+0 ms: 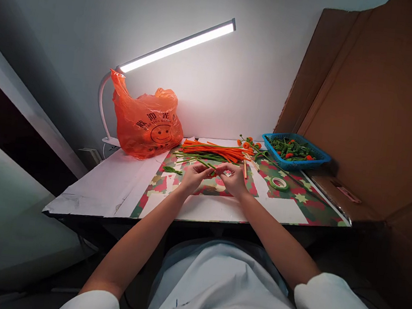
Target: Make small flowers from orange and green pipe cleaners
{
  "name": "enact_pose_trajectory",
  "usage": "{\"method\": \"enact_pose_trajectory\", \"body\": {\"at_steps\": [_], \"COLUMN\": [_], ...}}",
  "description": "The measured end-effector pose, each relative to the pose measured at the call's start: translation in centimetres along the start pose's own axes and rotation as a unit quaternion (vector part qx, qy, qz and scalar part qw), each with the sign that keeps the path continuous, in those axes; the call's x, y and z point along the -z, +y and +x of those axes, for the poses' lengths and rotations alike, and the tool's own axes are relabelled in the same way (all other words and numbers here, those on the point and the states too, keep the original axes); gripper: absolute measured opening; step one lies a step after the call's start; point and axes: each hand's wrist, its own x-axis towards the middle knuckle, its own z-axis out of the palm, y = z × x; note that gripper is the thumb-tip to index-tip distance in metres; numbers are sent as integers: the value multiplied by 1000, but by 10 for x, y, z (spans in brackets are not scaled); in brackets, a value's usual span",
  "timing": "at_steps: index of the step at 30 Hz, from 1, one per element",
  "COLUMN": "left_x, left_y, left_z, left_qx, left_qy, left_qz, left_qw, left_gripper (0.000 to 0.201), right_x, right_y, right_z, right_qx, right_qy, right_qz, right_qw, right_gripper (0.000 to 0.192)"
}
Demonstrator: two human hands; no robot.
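Over the middle of the table my left hand (194, 177) and my right hand (233, 180) meet at the fingertips, both pinched closed. Between them is a thin green stem (206, 164) that slants up to the left, with a bit of red or orange showing at the fingertips. Fingers partly hide this piece. Just beyond the hands lies a pile of orange sticks (214, 150), with green stems (190, 156) along its near side. A green leaf piece (171, 170) lies left of my left hand. Right of my right hand rests a roll of green tape (279, 183).
An orange plastic bag (145, 124) stands at the back left below a lit lamp (177, 46). Orange flowers (248, 143) lie near a blue basket (295, 165) of green leaves and red pieces. A large cardboard sheet (370, 104) borders the right side.
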Motion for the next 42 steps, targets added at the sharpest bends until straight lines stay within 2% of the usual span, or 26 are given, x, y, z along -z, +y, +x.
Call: {"method": "enact_pose_trajectory", "body": {"at_steps": [8, 13, 17, 21, 24, 27, 32, 35, 39, 42], "left_x": [2, 4, 2, 1, 0, 0, 0, 0, -1, -2], "left_y": [-2, 1, 1, -1, -1, -2, -4, -6, -10, -12], "left_z": [2, 2, -1, -1, 0, 0, 1, 2, 3, 4], "left_qx": [14, 34, -19, -47, -26, 22, 94, 72, 0, -59], "left_qy": [-16, -41, -53, -48, -21, -4, -23, -39, -24, 0], "left_qz": [-31, -82, 1, 33, -3, -59, -122, -115, -68, -25], "left_qw": [999, 995, 998, 997, 999, 998, 988, 990, 997, 998], "left_gripper": [36, 51, 39, 32, 34, 38, 45, 46, 46, 45], "right_x": [6, 8, 8, 5, 3, 1, -1, -4, -8, -10], "right_y": [2, 3, 5, 5, 4, 3, 1, 3, 7, 6], "right_z": [2, 3, 3, 3, 3, 2, 0, 0, 1, 4], "right_qx": [89, 117, 125, 108, 89, 86, 105, 65, -49, -109], "right_qy": [-30, -50, -59, -43, -26, -18, -9, 1, 13, 21], "right_qz": [-88, -142, -184, -161, -107, -87, -97, -60, 27, 106], "right_qw": [992, 982, 973, 980, 990, 992, 990, 996, 998, 988], "right_gripper": [11, 16, 18, 17, 15, 15, 15, 13, 8, 21]}}
